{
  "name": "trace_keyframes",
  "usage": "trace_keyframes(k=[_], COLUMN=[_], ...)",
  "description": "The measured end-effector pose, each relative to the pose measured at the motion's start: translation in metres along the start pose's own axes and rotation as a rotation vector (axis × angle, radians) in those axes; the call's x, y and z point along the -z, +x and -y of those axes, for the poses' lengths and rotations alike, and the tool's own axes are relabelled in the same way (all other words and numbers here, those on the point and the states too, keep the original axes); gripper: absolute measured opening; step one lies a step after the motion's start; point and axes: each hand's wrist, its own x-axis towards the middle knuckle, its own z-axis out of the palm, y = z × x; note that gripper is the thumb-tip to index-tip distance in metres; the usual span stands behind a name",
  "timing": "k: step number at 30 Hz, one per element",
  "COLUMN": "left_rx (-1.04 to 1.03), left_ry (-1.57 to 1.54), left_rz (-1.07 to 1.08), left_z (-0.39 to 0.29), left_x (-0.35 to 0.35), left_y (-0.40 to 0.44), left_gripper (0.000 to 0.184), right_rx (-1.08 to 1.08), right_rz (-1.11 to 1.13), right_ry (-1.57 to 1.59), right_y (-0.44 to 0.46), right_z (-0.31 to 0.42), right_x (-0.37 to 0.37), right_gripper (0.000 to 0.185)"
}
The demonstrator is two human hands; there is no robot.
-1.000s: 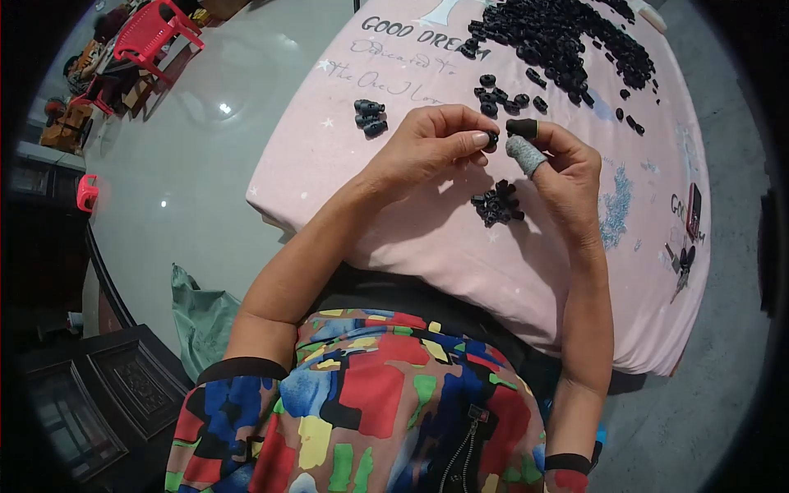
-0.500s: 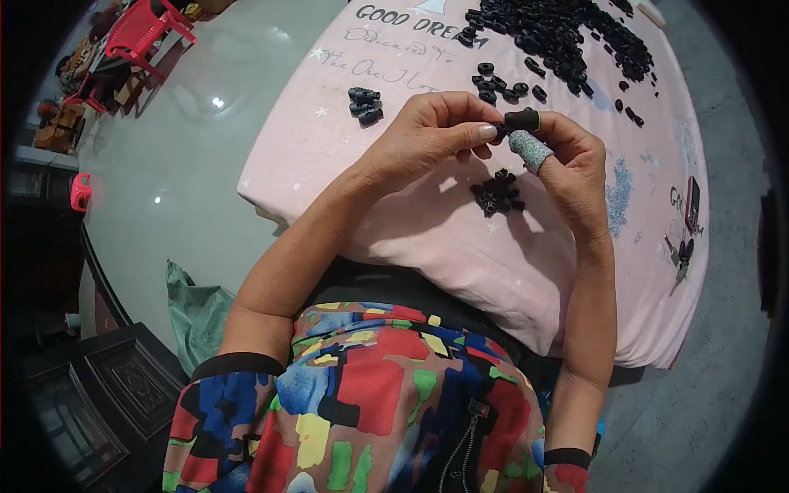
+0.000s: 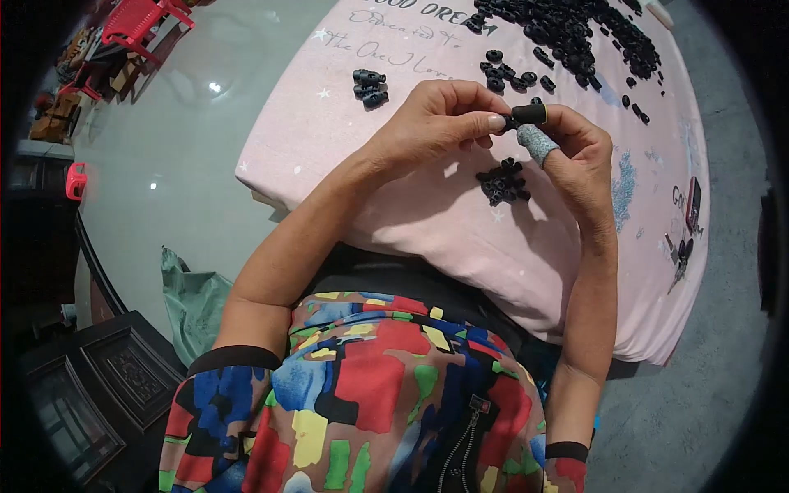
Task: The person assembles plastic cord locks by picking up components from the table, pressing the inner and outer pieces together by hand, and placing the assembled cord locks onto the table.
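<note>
Between my two hands, above the pink cloth, is a small black plastic piece (image 3: 509,122), mostly hidden by the fingers. The thumb and forefinger of my left hand (image 3: 444,123) pinch it from one side. From the other side my right hand (image 3: 575,156) grips it, with a black cover (image 3: 528,113) on the forefinger and a grey speckled wrap (image 3: 537,144) on the thumb. Just below the hands lies a small cluster of black pieces (image 3: 503,182). Several black barrel-shaped pieces (image 3: 370,88) lie side by side to the left.
A large heap of black pieces (image 3: 567,37) covers the far part of the pink cloth (image 3: 304,140), with strays around it. At the right edge lie a phone (image 3: 694,205) and keys (image 3: 681,256). A red plastic chair (image 3: 136,25) stands on the floor at far left.
The camera view has shifted slightly. Both hands stay together, pinching the small black piece, with only slight finger movement.
</note>
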Motion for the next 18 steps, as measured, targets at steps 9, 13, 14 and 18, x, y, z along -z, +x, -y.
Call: trace_keyframes(k=[9, 13, 14, 18], left_rx=[0.03, -0.029, -0.016, 0.004], left_ry=[-0.006, 0.004, 0.016, -0.007], left_rz=[0.03, 0.012, 0.018, 0.046], left_z=[0.0026, 0.0051, 0.0054, 0.0081], left_x=[0.0007, -0.0022, -0.0014, -0.0004], left_y=[0.0016, 0.0027, 0.0027, 0.0038], left_gripper=[0.025, 0.025, 0.025, 0.025], right_rx=[0.016, 0.025, 0.028, 0.038], right_rz=[0.024, 0.039, 0.045, 0.083], right_ry=[-0.05, -0.085, -0.091, -0.082], right_y=[0.0004, 0.0003, 0.0005, 0.0011], right_z=[-0.0039, -0.0034, -0.0041, -0.0067], right_x=[0.003, 0.0058, 0.0063, 0.0087], right_gripper=[0.017, 0.016, 0.016, 0.015])
